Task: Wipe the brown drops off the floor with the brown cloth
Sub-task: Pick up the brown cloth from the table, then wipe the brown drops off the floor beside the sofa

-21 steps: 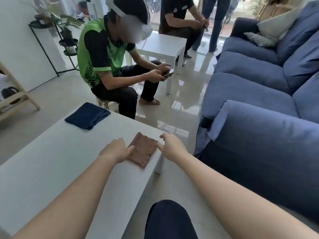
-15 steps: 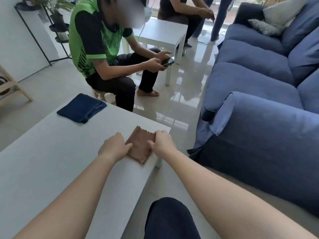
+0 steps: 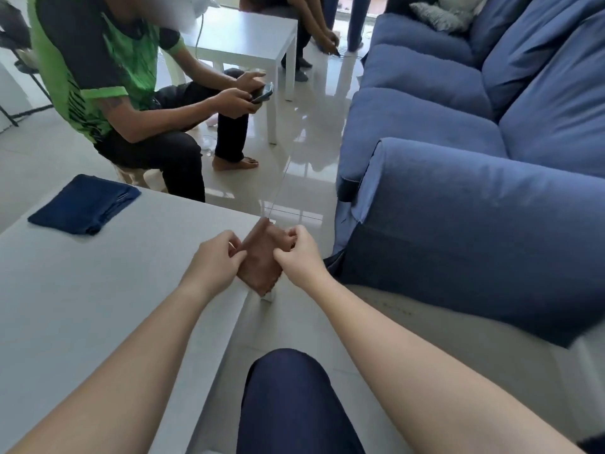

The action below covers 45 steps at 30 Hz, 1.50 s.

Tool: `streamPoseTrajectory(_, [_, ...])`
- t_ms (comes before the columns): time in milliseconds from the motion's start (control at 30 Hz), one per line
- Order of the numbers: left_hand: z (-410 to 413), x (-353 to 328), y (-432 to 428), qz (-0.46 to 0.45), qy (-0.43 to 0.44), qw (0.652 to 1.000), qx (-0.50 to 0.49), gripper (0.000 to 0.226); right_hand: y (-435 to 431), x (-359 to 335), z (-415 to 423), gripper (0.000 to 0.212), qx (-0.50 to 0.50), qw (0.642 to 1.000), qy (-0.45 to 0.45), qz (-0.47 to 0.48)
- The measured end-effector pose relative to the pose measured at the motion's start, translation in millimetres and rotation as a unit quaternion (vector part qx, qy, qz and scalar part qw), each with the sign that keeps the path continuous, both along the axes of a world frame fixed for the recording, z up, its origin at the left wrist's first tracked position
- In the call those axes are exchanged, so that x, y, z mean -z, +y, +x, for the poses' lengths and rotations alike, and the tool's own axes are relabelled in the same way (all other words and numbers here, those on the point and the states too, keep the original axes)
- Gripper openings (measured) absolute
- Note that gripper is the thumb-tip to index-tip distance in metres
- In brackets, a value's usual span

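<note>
Rightward, a large blue fabric sofa [image 3: 474, 191] with a matte woven cover, rounded armrest and soft square cushions fills the far and right part of the view. Next in size, a low white rectangular table [image 3: 82, 306] with a smooth, hard top occupies the left; its near right corner sits between the two hands. Glossy pale tiled floor [image 3: 304, 168] shows between table and sofa, reflective, grout lines visible; no brown drops can be made out on it at this resolution. A person in a green-and-black jersey [image 3: 98, 70] sits beyond the table holding a phone; a second small white square table [image 3: 248, 40] stands behind. A folded dark navy cloth [image 3: 83, 204], soft and layered, lies flat on the table's far left area. The small brown cloth [image 3: 262, 257], thin with a suede-like nap and a zigzag-cut edge, is at the table's right corner, its near end overhanging the edge. Left hand [image 3: 212, 263]: arm extended, knuckles up, fingers curled, thumb and fingertips pinching the cloth's left edge. Right hand [image 3: 299, 257]: same pose, mirrored, pinching the right edge. Whether the cloth is clear of the tabletop cannot be told.
</note>
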<state>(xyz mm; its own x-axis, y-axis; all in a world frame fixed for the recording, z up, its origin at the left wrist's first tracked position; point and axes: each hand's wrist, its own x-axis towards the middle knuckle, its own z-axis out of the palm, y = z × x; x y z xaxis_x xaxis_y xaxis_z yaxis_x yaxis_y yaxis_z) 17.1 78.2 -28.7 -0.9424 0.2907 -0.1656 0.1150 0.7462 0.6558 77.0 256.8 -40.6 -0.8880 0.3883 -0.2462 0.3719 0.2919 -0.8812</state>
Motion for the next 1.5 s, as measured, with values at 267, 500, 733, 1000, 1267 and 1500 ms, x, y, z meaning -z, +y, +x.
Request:
streamPoseTrajectory(267, [54,26,136,0.001,-0.043,0.990,0.134,0.003,125,28,110,0.010,0.094,0.995,-0.025,0.005])
streamPoseTrajectory(500, [100,100,241,-0.022,-0.107,0.971,0.211,0.011,211,98,178,0.015,0.177,0.972,-0.094,-0.123])
streamPoseTrajectory(733, [127,187,312,-0.051,-0.174,0.955,0.236,0.018,265,177,222,0.015,0.239,0.936,-0.130,-0.223])
streamPoseTrajectory(1000, [146,279,353,-0.076,-0.244,0.935,0.247,0.026,306,265,247,0.009,0.286,0.903,-0.201,-0.250])
streamPoseTrajectory(1267, [150,347,368,-0.062,-0.281,0.936,0.201,0.020,323,337,252,0.008,0.306,0.878,-0.242,-0.276])
streamPoseTrajectory(1500, [147,380,385,-0.062,-0.244,0.946,0.205,0.023,346,378,253,0.007,0.370,0.849,-0.226,-0.302])
